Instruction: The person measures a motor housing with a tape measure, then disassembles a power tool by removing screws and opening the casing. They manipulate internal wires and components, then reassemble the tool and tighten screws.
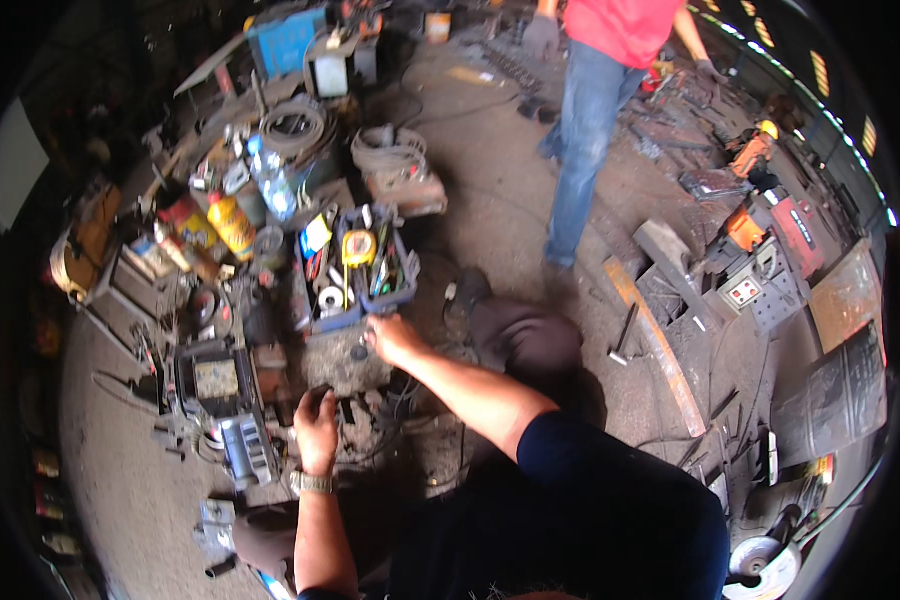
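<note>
Workshop floor (pixel 510 200) seen from above, with 2 bare hands of 1 person reaching forward from the lower edge. The right hand (pixel 392 338) rests at the near edge of a blue tool tray (pixel 402 290), its fingers curled toward a small dark part (pixel 359 352) just beside them; whether the fingers pinch that part cannot be told. The left hand (pixel 316 430), with a metal wristwatch (pixel 311 483) on its wrist, lies palm down on a dark cluttered heap of metal parts (pixel 355 420), fingers bent over a small dark object whose kind is too blurred to tell; the grip looks narrow, but a firm hold cannot be confirmed.

The tray sits on the floor near the middle of the clutter and holds a yellow tape measure (pixel 358 247), a white roll of tape (pixel 330 299) and several hand tools. To its left stand a yellow bottle (pixel 232 224) and a clear plastic bottle (pixel 274 185); behind it lie 2 coils of cable (pixel 295 125). A grey machine casing (pixel 215 385) lies at the near left, just beside the left hand. A second person in blue jeans (pixel 582 140) and a red shirt stands at the far edge, well apart from both hands.
</note>
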`<state>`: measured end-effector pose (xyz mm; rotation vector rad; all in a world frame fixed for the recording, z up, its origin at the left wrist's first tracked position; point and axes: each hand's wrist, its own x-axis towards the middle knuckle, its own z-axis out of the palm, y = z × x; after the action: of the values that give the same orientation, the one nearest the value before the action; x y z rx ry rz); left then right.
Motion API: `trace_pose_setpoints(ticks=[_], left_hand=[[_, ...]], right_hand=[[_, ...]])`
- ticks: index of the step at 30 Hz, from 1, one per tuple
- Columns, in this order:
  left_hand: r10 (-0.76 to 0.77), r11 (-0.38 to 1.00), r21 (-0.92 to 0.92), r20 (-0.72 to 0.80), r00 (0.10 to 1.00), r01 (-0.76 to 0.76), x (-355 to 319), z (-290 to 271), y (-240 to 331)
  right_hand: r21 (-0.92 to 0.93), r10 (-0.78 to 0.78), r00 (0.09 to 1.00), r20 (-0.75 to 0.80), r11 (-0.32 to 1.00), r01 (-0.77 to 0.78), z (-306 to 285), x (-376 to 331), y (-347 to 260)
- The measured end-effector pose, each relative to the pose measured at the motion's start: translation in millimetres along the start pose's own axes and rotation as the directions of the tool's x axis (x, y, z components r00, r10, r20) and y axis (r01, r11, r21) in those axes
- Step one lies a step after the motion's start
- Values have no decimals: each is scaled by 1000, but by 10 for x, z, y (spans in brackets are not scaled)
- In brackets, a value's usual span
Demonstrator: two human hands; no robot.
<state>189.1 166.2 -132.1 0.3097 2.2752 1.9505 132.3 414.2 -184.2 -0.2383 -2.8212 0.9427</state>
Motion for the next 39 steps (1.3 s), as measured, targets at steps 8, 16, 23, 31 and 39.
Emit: trace_pose_setpoints(ticks=[8,16,23,31,39], left_hand=[[47,985,-129,-428,903,-113,42,-727,527],[9,996,-63,-621,784,-60,303,-1932,614],[-67,995,-22,-861,504,96,452,-2256,27],[-133,848,236,-772,622,475,501,-2332,108],[-156,793,375,-637,755,480,1107,-2563,-262]], right_hand=[[108,93,996,-11,990,-91,130,-381,186],[933,92,951,296,186,-308,-226,-222,-36],[826,115,952,283,475,-303,29,69,-666],[635,260,681,684,247,-732,400,-67,-839],[597,-31,719,694,582,-552,323,-200,-688]])
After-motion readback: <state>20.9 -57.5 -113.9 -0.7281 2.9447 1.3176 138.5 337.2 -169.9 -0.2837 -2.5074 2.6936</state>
